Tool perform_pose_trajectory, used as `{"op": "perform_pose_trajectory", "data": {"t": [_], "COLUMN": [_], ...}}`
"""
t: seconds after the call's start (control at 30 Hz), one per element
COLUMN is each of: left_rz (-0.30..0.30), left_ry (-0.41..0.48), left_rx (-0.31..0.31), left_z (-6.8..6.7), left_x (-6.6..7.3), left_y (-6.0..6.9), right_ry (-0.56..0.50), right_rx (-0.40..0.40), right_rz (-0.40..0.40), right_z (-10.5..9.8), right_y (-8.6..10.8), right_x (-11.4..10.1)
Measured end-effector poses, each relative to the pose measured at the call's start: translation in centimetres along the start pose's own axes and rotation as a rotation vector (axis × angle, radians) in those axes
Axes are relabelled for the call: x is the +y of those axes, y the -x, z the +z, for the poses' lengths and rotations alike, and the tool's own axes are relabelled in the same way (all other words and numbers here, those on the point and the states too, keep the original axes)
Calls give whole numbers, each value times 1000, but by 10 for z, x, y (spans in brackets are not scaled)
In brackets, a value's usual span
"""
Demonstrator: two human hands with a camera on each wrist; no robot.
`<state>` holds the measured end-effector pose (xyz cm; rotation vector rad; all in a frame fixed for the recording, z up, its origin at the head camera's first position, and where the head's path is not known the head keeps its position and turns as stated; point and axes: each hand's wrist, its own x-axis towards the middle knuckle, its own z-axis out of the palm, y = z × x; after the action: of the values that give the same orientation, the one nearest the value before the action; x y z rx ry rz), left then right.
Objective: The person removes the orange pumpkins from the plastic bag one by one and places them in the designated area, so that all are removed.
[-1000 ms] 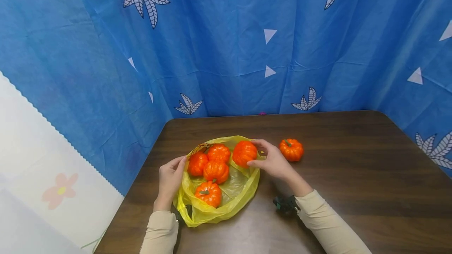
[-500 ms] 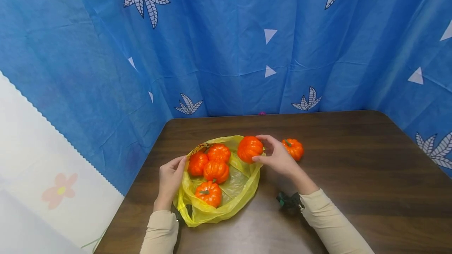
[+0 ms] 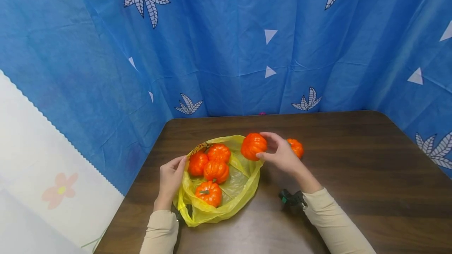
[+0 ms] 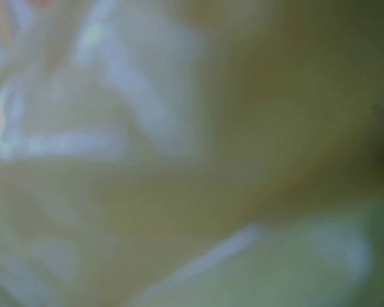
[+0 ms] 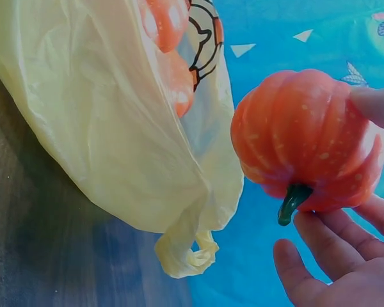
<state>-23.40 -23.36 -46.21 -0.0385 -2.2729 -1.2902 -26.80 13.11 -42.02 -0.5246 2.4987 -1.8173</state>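
Observation:
A yellow plastic bag (image 3: pixel 240 191) lies spread open on the table with several small orange pumpkins (image 3: pixel 216 171) inside. My left hand (image 3: pixel 171 179) pinches the bag's left rim between thumb and fingers. Near the far right rim, my right hand (image 3: pixel 282 154) grips another pumpkin (image 3: pixel 253 146), holding it up by its sides. In the right wrist view this pumpkin (image 5: pixel 307 141) shows a green stem pointing down, clear of the bag's twisted handle (image 5: pixel 185 252). Blurred yellow plastic (image 4: pixel 179 192) fills the left wrist view.
One more pumpkin (image 3: pixel 296 148) sits on the brown wooden table (image 3: pixel 353 167), partly hidden behind my right hand. A blue patterned curtain (image 3: pixel 233 50) hangs behind the table, and a white cloth with a flower (image 3: pixel 53 160) is at the left.
My right hand has lifted the pumpkin up and to the right, from inside the bag's rim to above its far right edge. My left hand and the bag have barely moved.

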Motion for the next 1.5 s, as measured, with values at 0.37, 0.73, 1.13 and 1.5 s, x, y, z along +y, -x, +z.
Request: {"op": "perform_pose_trajectory", "data": {"t": [0.37, 0.73, 1.13, 1.5], "left_rz": [-31, -11, -38, -7], "left_ry": [-1, -17, -17, -1], "left_rx": [-13, -6, -14, -3], "left_z": [-1, -1, -1, 0], "left_x": [0, 2, 0, 1], "left_y": [0, -1, -1, 0], "right_ry": [8, 31, -35, -59], "right_rx": [9, 45, 53, 73], "right_rz": [-11, -13, -29, -67], "right_z": [-5, -11, -19, -27], "right_y": [2, 3, 4, 6], "right_x": [-2, -4, -8, -8]}}
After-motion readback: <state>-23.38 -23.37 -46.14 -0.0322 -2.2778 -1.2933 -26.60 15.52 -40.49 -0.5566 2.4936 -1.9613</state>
